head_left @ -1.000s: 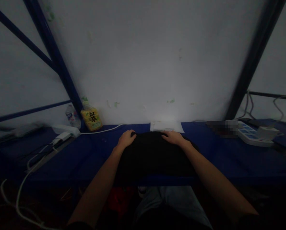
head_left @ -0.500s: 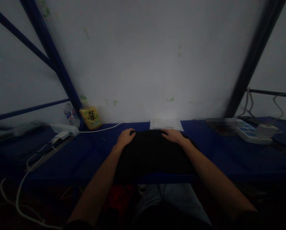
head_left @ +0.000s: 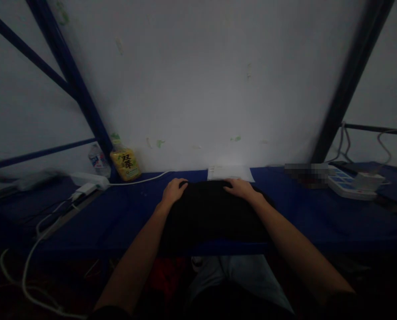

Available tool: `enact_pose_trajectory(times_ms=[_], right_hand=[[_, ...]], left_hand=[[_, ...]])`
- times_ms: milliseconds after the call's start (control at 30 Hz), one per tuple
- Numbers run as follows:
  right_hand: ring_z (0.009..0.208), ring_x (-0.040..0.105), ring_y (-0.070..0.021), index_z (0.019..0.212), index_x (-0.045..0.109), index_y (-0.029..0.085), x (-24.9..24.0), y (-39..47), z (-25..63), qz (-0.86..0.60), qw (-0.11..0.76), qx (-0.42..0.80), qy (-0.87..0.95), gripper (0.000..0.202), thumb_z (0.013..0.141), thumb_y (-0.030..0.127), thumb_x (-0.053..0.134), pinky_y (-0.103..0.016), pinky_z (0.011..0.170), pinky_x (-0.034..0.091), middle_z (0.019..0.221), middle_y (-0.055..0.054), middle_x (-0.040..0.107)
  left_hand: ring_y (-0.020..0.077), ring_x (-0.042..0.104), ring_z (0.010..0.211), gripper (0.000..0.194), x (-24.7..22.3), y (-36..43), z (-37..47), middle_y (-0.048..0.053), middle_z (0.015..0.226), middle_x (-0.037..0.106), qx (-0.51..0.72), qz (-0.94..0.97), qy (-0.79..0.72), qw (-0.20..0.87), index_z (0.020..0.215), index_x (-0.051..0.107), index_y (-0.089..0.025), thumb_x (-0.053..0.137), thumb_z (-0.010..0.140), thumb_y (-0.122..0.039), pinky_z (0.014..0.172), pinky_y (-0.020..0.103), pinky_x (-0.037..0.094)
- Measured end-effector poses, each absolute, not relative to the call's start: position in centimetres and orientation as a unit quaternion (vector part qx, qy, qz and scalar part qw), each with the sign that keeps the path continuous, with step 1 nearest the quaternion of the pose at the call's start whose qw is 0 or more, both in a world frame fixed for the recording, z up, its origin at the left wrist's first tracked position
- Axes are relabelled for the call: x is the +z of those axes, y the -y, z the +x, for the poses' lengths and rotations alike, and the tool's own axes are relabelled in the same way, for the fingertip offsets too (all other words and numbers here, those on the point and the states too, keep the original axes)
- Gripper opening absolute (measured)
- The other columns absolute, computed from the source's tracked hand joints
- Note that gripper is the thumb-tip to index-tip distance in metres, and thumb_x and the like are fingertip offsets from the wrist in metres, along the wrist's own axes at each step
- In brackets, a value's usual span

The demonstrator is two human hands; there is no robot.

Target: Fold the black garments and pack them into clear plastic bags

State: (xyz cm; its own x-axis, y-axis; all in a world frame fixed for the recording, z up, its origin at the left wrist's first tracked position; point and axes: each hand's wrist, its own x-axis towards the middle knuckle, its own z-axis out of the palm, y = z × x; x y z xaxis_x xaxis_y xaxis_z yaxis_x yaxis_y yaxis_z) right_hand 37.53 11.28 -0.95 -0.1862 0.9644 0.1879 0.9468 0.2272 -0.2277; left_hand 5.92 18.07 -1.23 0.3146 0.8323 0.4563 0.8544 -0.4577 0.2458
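A black, cloth-like item lies across the middle of the blue table, reaching almost to its front edge. It is too dark to make out its exact kind. At its far left corner, my left hand is closed on the edge, thumb towards the middle. My right hand grips the far edge on the right in the same way. The fingertips of both hands are partly hidden behind the fabric. Just beyond the far edge, white papers lie against the wall.
A yellow drink bottle and a clear bottle stand at the back left. Nearby are a power strip and white cables. On the right sits a white and blue box. Blue metal posts frame the table.
Both hands stay at the far edge of the black cloth, which lies as before. Only a very slight shift of the camera shows.
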Motion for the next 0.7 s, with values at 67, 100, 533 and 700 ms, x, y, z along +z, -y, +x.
enact_pose_trajectory(times_ms=[67,100,533,700], right_hand=[[0.111,0.059,-0.0258,0.135,0.05,0.025,-1.0,-11.3,37.5,-0.629,0.145,0.023,0.764,0.05,0.09,0.047,0.048,-0.037,0.093,0.045,0.122,-0.01,0.064],[0.11,0.06,-0.026,0.135,0.049,0.024,-1.0,-11.3,37.5,-0.634,0.146,0.019,0.76,0.05,0.09,0.048,0.048,-0.037,0.091,0.045,0.12,-0.011,0.064],[0.09,0.061,-0.0188,0.1,0.063,0.02,-0.6,-12.1,38.6,-0.652,0.297,0.014,0.697,0.021,0.084,0.028,0.052,-0.027,0.077,0.044,0.1,-0.007,0.067],[0.08,0.062,-0.0167,0.09,0.062,0.017,0.5,-12.1,38.9,-0.587,0.437,0.075,0.678,0.018,0.079,0.027,0.052,-0.028,0.077,0.047,0.088,-0.005,0.068]], left_hand=[[0.0211,0.06,0.101,0.026,-1.0,-17.9,6.0,0.006,0.105,0.066,-0.293,-0.806,0.513,0.045,0.107,0.07,-0.025,0.054,0.089,-0.035,0.095,0.034,0.045],[0.0211,0.059,0.102,0.025,-0.9,-17.8,6.0,0.006,0.105,0.065,-0.307,-0.803,0.508,0.053,0.105,0.07,-0.024,0.055,0.089,-0.035,0.095,0.034,0.045],[0.0197,0.066,0.096,0.025,1.0,-17.5,6.5,0.006,0.103,0.07,-0.44,-0.779,0.421,-0.151,0.102,0.065,-0.017,0.056,0.083,-0.029,0.091,0.033,0.05],[0.0199,0.065,0.099,0.034,1.8,-16.8,6.4,0.006,0.106,0.07,-0.451,-0.768,0.409,-0.199,0.107,0.062,-0.016,0.054,0.074,-0.018,0.092,0.034,0.05]])
